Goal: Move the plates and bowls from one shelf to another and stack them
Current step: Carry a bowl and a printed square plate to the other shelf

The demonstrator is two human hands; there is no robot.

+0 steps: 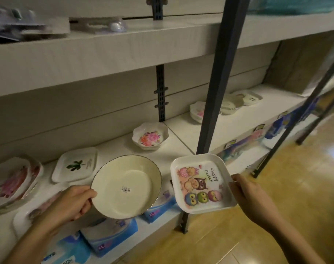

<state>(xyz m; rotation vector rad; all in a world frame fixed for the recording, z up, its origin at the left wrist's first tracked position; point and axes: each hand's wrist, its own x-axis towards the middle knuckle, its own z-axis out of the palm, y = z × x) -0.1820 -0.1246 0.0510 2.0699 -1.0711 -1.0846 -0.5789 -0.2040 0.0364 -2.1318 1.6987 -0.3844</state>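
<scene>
At the shelf's front edge: a round cream bowl (126, 187) and a square owl plate (200, 181) were held side by side, just apart, before the middle shelf (181, 128), neither one resting on it.
Bowl's facing: mouth up and tipped toward the camera, a price sticker in its centre; being round, it had no long axis.
Plate's facing: printed side up, tilted, its corners pointing toward and away from the shelf, the three owls along its near edge.
Left hand (71, 202): clamped on the bowl's left rim, thumb lying over the edge, fingers curled beneath; the bowl stretched out to the right of the grip.
Right hand (248, 197): gripped the plate's right corner, thumb on the rim, the fingers hidden underneath; the plate reached left from the grip.
On the shelf, left part: floral plates (13, 180) at the far left, a square leaf plate (75, 163) behind the bowl, a flower bowl stack (150, 136) near the back.
On the shelf, right part: more stacks (230, 103) beyond the dark post (217, 82).
Below: blue packages (109, 239) under the shelf's front edge.
</scene>
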